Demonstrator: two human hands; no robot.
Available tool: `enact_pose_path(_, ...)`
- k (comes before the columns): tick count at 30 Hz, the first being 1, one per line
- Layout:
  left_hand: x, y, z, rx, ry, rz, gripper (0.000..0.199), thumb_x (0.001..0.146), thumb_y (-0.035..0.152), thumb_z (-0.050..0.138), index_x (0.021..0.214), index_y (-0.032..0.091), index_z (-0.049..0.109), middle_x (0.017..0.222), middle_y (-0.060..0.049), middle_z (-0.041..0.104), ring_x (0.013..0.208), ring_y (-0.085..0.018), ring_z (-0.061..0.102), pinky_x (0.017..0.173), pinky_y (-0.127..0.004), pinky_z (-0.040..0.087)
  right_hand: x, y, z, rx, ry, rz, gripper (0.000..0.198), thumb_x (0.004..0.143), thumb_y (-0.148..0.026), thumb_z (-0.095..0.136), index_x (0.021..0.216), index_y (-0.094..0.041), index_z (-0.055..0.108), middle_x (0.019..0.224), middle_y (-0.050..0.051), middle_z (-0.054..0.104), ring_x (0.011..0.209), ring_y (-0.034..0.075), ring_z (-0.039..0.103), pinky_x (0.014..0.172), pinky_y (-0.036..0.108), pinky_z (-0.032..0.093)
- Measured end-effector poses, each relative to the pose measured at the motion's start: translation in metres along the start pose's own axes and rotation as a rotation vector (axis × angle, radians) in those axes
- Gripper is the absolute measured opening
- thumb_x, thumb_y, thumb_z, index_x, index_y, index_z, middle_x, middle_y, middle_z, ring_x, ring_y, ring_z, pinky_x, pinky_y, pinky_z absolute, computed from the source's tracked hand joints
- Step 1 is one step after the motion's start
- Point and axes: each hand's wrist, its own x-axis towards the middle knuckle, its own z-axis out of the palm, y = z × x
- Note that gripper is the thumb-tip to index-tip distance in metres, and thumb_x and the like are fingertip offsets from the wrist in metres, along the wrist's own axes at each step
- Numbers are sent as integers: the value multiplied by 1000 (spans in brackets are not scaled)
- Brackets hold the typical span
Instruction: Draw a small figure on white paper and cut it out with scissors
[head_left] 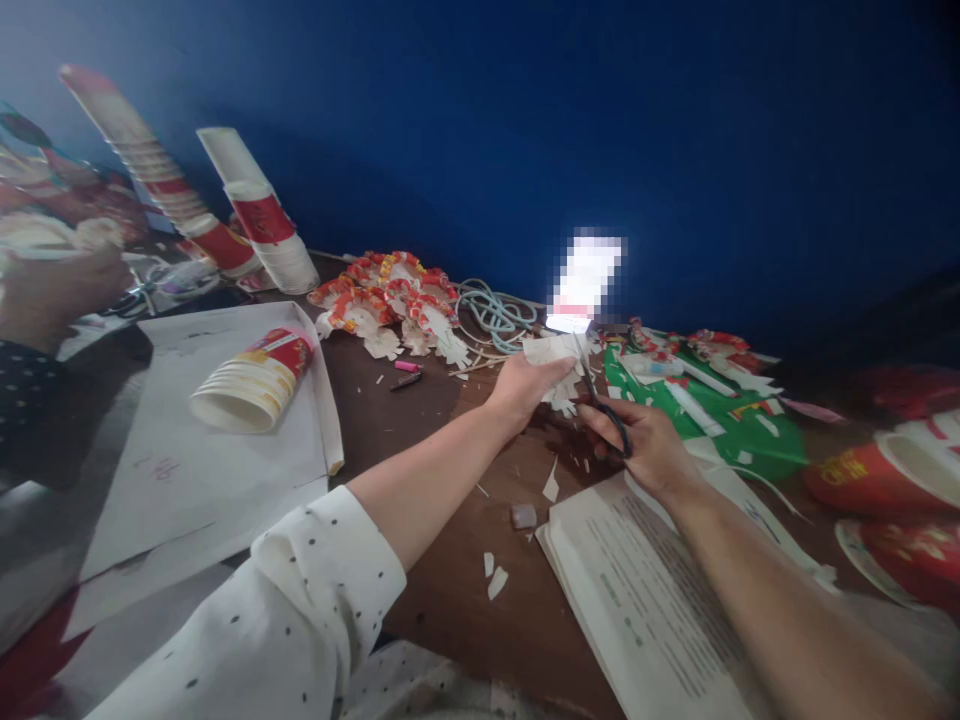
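Note:
My left hand [525, 385] is closed around a white paper piece [559, 350] with a jagged lower edge, probably from a paper cup. In my right hand [649, 440] are black-handled scissors [616, 425], fingers through the loops. The scissor blades point up and away, against the paper piece; whether they are apart is too small to tell. Behind my hands a bright phone screen [585, 280] stands by the wall, its picture blurred out. White paper scraps [497, 582] lie on the brown table [442, 600] below my hands.
Stacked paper cups [251, 385] lie on a white box lid [150, 430]; leaning cup stacks [262, 220] stand behind. Red-and-white cut pieces [397, 295], a pale cable [495, 315], a green sheet [757, 445] and printed papers [645, 590] surround my hands. Another person's hand [64, 270] is left, red cups [877, 475] right.

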Motion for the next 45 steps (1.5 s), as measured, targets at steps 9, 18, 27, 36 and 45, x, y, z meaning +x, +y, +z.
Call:
enact_pose_path(9,1,-2,-3,-7,-32,7,29,69,27,78,92,11,71,98,-15,73,80,-22,70,81,-39,56,1,1,-2,42,-10,4,51,66,-56,76,100,-19,78,59,-2,57,46,10,50,46,25,40)
enact_pose_path(18,0,3,-3,-29,-28,-39,23,68,21,77,88,10,71,89,-12,72,70,-17,66,75,-34,53,2,2,-10,10,-74,12,47,70,-53,76,104,-20,77,59,-2,57,48,11,50,46,26,36)
enact_pose_path(27,-4,6,-1,-52,-75,-80,20,68,16,76,86,11,70,82,-8,71,67,-15,65,76,-35,53,2,2,-11,-32,-79,-14,43,71,-54,74,97,-20,78,56,-1,58,49,12,50,48,26,38)
enact_pose_path(36,-4,8,0,-91,-82,-106,17,66,17,76,82,12,71,74,-6,72,64,-15,65,74,-33,53,2,5,-8,-16,-51,-31,43,73,-52,73,102,-20,77,59,-2,58,49,11,50,47,25,35)
enact_pose_path(45,-6,10,0,-94,-89,-120,16,66,17,77,80,12,70,73,-5,70,63,-15,64,73,-33,52,3,8,-9,-5,-56,-25,47,74,-56,72,103,-20,77,59,-2,56,48,10,49,46,24,35)
